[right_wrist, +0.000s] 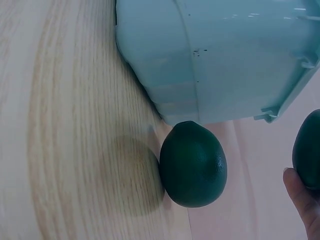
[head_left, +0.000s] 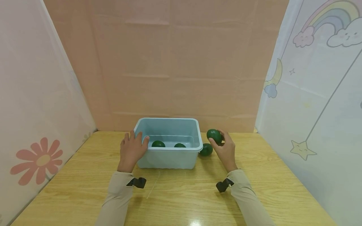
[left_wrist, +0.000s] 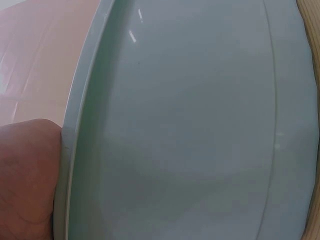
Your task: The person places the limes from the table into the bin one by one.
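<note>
A pale blue plastic bin [head_left: 167, 159] stands on the table, with two dark green avocados [head_left: 158, 144] visible inside it. My left hand [head_left: 132, 152] rests at the bin's front left corner, its fingers extended over the rim; the left wrist view shows part of it against the rim [left_wrist: 71, 130]. Between thumb and fingers, my right hand [head_left: 225, 152] grips another avocado [head_left: 214, 136], raised to about rim height just right of the bin. Below it, one more avocado [right_wrist: 193, 164] lies on the table beside the bin's right wall.
The wooden table [head_left: 175, 201] runs back to a plain orange-brown backdrop [head_left: 175, 62]. Patterned sheets hang at the left [head_left: 42, 94] and right [head_left: 319, 94] sides. A thin pale strand [head_left: 153, 187] lies in front of the bin.
</note>
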A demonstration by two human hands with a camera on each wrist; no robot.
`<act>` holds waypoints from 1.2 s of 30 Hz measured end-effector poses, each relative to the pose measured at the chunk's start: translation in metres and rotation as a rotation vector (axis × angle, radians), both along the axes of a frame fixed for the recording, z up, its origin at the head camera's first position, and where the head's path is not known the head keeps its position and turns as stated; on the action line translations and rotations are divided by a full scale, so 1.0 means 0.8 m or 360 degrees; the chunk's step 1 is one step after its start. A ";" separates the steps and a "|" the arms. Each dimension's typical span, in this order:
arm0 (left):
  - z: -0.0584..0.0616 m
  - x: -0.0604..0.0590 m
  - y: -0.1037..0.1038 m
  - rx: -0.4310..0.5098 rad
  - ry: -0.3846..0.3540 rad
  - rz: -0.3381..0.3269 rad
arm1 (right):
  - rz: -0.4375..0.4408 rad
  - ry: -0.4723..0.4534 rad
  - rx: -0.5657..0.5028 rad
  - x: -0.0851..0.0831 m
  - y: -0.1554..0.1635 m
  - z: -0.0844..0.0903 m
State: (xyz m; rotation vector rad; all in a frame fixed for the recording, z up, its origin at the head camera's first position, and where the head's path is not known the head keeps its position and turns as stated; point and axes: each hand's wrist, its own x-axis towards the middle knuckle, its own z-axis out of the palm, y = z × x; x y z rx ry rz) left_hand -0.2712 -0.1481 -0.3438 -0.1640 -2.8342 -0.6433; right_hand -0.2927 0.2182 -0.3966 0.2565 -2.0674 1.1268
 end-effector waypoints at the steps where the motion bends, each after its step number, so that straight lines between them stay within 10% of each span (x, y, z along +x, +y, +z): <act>1: 0.000 0.000 0.000 -0.0001 0.0003 -0.0002 | 0.0003 0.0002 0.0001 0.000 0.000 0.000; 36: -0.001 0.001 0.000 0.0010 -0.0009 -0.0004 | 0.0021 0.0011 -0.0015 -0.001 0.000 0.002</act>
